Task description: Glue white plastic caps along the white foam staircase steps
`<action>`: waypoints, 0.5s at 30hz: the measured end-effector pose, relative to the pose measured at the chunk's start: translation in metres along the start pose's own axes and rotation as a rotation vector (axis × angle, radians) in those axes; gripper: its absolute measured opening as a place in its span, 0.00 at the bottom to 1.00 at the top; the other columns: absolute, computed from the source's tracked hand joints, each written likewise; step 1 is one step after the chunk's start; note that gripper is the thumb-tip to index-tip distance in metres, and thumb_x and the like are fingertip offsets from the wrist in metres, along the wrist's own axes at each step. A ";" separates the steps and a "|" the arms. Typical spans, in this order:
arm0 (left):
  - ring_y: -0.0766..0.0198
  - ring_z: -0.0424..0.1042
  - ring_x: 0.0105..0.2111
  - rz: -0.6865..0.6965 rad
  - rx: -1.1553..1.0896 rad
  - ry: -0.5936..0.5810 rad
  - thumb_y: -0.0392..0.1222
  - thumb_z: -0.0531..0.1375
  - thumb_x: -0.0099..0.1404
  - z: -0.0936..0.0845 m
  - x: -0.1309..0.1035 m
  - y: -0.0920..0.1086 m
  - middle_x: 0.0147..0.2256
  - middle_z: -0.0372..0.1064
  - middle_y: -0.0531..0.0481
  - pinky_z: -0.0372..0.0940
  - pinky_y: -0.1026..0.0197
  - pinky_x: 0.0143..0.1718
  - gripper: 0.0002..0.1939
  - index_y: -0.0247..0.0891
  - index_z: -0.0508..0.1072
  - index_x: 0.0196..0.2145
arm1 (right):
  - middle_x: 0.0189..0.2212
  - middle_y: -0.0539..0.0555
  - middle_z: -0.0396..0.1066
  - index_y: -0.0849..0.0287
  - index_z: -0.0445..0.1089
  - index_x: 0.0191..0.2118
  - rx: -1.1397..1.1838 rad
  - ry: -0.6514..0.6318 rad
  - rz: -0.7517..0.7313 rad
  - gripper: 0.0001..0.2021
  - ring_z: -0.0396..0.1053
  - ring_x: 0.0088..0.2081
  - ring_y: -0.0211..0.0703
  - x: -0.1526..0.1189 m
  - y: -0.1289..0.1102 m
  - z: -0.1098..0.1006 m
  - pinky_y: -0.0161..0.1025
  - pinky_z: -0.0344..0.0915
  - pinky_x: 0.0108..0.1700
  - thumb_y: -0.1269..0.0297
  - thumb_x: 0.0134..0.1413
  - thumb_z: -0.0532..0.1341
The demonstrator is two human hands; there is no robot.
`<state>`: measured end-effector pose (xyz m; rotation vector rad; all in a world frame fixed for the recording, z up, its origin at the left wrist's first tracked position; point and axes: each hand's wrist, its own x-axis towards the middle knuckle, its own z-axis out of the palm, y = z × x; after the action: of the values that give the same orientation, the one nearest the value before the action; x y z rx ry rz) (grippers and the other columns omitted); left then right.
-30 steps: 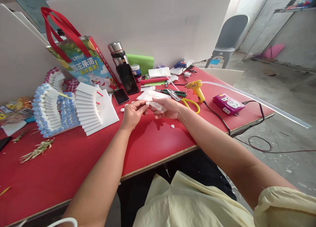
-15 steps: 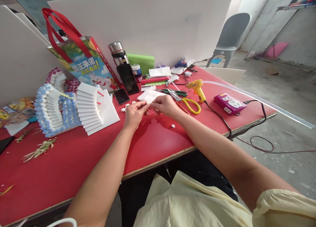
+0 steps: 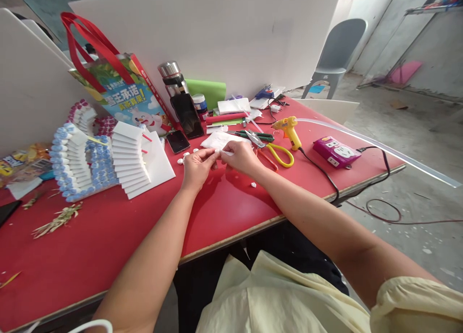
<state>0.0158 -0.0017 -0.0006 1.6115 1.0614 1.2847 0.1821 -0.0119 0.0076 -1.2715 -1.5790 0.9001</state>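
Fingers of the left hand (image 3: 197, 168) and right hand (image 3: 241, 157) pinch a white bit (image 3: 226, 153), maybe paper, just in front of the white sheets (image 3: 213, 139). It could rip if I pull hard, or drop if I slip.

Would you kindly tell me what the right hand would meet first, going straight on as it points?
Beyond the small white piece at its fingertips, the right hand would probably meet the left hand first, though depth is unclear.

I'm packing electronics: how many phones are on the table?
2: a tilted phone before the flask, a flat phone just left. A dark object cut off at left is unclear.
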 end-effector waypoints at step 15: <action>0.67 0.66 0.19 -0.006 0.048 0.064 0.51 0.70 0.56 0.005 -0.001 0.005 0.19 0.70 0.54 0.63 0.63 0.24 0.14 0.37 0.84 0.35 | 0.21 0.51 0.74 0.57 0.68 0.27 -0.007 0.042 -0.004 0.06 0.71 0.20 0.41 -0.002 -0.001 0.002 0.35 0.63 0.24 0.65 0.55 0.62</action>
<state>0.0215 -0.0044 0.0030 1.6110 1.1426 1.3235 0.1803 -0.0142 0.0080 -1.2837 -1.5525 0.8609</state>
